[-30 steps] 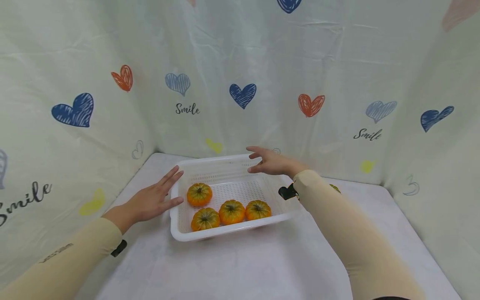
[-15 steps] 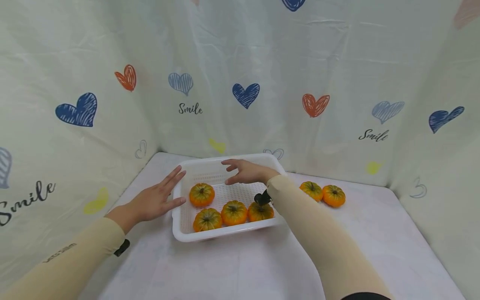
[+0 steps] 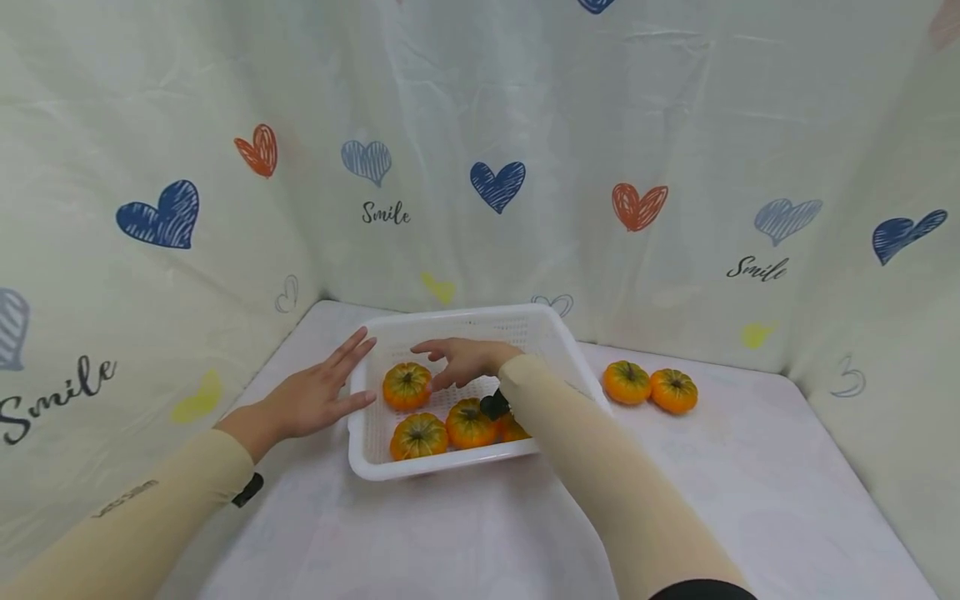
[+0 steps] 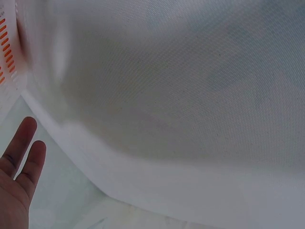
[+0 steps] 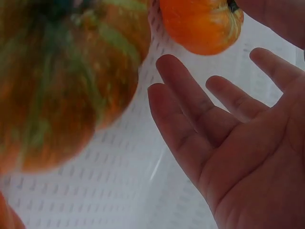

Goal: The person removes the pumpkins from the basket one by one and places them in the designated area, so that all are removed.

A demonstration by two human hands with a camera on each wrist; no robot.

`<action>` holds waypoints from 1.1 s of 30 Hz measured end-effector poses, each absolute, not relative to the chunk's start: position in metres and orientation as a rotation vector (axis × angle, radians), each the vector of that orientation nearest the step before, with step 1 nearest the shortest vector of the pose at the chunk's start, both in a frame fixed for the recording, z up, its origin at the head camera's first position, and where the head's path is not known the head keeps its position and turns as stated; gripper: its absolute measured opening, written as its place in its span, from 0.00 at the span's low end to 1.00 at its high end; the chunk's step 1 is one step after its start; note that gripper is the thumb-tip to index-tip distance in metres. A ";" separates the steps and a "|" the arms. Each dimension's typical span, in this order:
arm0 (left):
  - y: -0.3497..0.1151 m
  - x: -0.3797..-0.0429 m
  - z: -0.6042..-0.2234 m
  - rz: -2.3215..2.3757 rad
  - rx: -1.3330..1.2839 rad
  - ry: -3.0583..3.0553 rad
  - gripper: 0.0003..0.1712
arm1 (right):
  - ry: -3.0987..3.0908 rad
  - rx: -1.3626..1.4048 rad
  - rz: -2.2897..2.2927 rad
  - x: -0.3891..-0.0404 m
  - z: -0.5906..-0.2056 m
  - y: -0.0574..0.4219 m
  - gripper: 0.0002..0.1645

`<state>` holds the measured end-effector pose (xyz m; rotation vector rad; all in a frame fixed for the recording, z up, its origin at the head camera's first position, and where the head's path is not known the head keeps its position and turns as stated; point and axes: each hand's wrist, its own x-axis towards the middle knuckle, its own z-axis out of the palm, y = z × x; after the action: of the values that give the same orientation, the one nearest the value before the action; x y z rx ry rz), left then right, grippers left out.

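Note:
A white plastic basket (image 3: 450, 462) holds several small orange-and-green pumpkins. One pumpkin (image 3: 407, 386) sits at the back left; others stand along the front wall, among them a left one (image 3: 418, 437) and a middle one (image 3: 470, 423), while a further one (image 3: 512, 429) is partly hidden by the right wrist. My right hand (image 3: 461, 362) hovers inside the basket beside the back-left pumpkin, fingers spread and holding nothing. In the right wrist view its palm (image 5: 257, 157) faces a pumpkin (image 5: 202, 24). Straight-fingered, my left hand (image 3: 311, 398) is at the basket's left rim; contact is unclear.
Two more pumpkins lie side by side on the white table right of the basket: a left one (image 3: 627, 382) and a right one (image 3: 673, 391). A curtain (image 3: 555, 242) printed with hearts hangs behind the table and along its sides.
My right hand has moved left and down across the basket to the back-left pumpkin, uncovering the two pumpkins on the table. My left hand has stayed at the rim.

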<state>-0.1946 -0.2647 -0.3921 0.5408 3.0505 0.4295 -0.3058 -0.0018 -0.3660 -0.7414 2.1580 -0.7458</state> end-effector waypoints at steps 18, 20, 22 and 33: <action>-0.266 -0.197 -0.391 0.438 0.554 3.051 0.49 | 2.110 -0.744 -0.739 -0.295 -0.370 -0.021 0.45; -0.266 -0.197 -0.391 0.439 0.551 3.051 0.49 | 2.116 -0.750 -0.737 -0.295 -0.371 -0.022 0.45; -0.267 -0.197 -0.391 0.438 0.551 3.049 0.49 | 2.125 -0.750 -0.734 -0.294 -0.371 -0.023 0.45; -0.266 -0.195 -0.390 0.437 0.562 3.041 0.49 | 2.141 -0.747 -0.737 -0.291 -0.372 -0.025 0.43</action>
<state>-0.1952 -0.2657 -0.3903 0.5622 3.0408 0.4368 -0.2910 -0.0251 -0.3720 -0.7467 2.1414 -0.7372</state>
